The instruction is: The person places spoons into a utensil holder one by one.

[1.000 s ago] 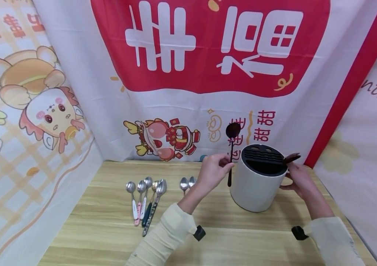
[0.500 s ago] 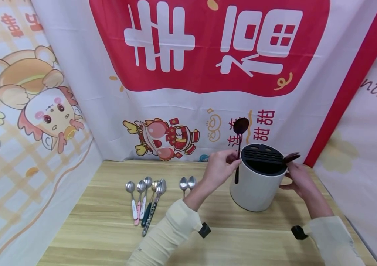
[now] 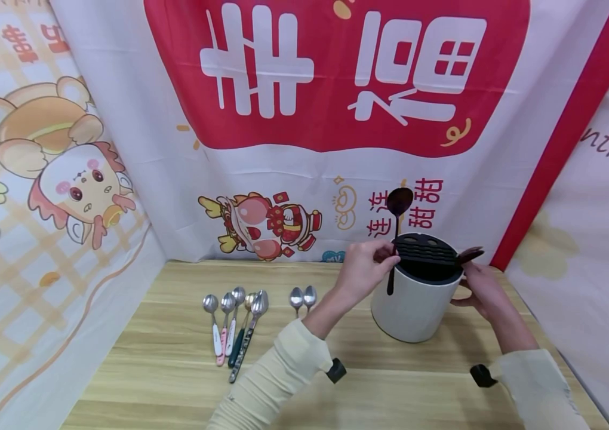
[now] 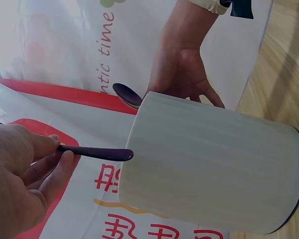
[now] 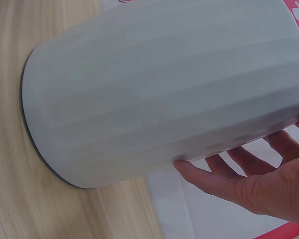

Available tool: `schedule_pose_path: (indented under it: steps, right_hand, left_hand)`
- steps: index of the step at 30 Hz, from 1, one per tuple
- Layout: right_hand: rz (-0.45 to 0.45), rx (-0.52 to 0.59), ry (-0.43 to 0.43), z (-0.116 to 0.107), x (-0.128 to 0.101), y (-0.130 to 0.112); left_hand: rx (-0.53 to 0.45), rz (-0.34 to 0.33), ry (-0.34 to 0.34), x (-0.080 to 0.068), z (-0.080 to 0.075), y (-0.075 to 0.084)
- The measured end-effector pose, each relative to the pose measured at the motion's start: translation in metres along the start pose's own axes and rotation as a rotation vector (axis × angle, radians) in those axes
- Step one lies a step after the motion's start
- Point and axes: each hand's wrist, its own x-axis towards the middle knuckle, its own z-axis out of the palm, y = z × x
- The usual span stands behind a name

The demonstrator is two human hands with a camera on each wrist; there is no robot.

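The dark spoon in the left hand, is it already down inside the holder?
No: the dark spoon hangs outside the holder, pinched by the left hand.

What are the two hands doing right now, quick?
Left hand: pinches the dark spoon by its handle, bowl up, beside the white holder.
Right hand: fingers straight, steadying the white holder's side; holds nothing.

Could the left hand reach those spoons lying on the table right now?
Probably yes: the spoons lie just left of the left hand with bare table between, but it pinches a dark spoon.
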Motion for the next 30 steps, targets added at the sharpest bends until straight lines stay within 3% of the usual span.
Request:
schedule_pose_path:
  steps: [14, 21, 30]
  right_hand:
    - [0.013, -0.006, -0.004, -0.001, 0.002, 0.000]
    - [0.008, 0.002, -0.004, -0.002, 0.003, 0.000]
    - [0.023, -0.020, -0.015, -0.001, 0.003, -0.001]
  left_hand:
    - [0.000, 0.002, -0.008, 0.012, 0.011, 0.009]
    - [-0.046, 0.024, -0.012, 0.019, 0.016, 0.017]
    - [0.009, 0.069, -0.007, 0.027, 0.025, 0.023]
